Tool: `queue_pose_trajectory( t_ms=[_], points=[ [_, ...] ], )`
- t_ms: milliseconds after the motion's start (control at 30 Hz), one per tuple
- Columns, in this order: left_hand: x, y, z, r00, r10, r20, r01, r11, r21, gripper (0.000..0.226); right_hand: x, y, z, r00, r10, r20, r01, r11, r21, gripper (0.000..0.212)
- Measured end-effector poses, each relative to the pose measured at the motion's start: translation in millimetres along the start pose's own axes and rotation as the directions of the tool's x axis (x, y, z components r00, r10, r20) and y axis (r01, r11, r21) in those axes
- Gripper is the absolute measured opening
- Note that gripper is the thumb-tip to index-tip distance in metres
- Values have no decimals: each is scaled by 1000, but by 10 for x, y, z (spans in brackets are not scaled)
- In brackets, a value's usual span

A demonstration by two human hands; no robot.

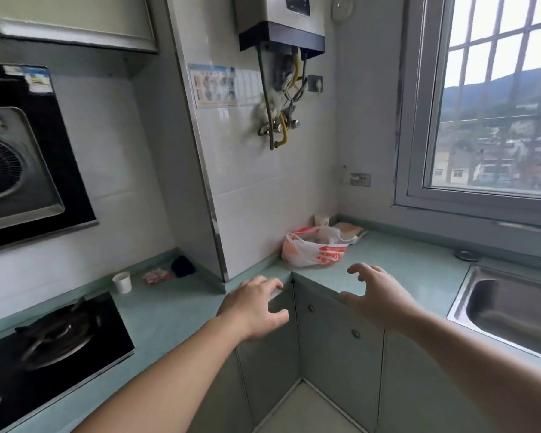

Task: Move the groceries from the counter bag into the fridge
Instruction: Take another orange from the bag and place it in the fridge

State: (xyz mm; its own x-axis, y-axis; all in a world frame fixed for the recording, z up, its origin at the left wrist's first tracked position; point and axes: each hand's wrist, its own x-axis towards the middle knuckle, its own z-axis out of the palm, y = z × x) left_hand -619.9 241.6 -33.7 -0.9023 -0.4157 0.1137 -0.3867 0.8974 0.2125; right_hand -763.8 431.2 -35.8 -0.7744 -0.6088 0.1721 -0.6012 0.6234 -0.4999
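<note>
Bag [313, 250] slumps in the counter [403, 264] corner, mouth upward; both hands' fingers [361, 270] spread, holding nothing.

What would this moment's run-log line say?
phase: reaching | left hand: open, empty | right hand: open, empty | white-and-orange plastic bag: untouched on teal counter corner

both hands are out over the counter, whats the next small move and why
Probably reach both hands forward to the plastic bag in the counter corner and take hold of its top. The left hand and right hand are empty with fingers spread, short of the bag, and it lies untouched.
</note>
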Motion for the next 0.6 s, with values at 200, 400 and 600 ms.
queue_pose_trajectory(
  t_ms=[200, 400, 600],
  points=[
    [859, 61, 227, 998, -55, 29, 56, 997, -46, 53, 898, 372, 44, 999, -10, 49, 7, 999, 53, 56],
    [1706, -58, 400, 998, -65, 27, 67, 994, -83, 53, 1656, 627, 159, 996, 5, 92, -8, 999, 31, 56],
    [2687, -394, 719, 999, -30, 30, 34, 991, -133, 55, 2528, 748, 360, 994, 32, 104, -31, 999, -16, 55]
  ],
)
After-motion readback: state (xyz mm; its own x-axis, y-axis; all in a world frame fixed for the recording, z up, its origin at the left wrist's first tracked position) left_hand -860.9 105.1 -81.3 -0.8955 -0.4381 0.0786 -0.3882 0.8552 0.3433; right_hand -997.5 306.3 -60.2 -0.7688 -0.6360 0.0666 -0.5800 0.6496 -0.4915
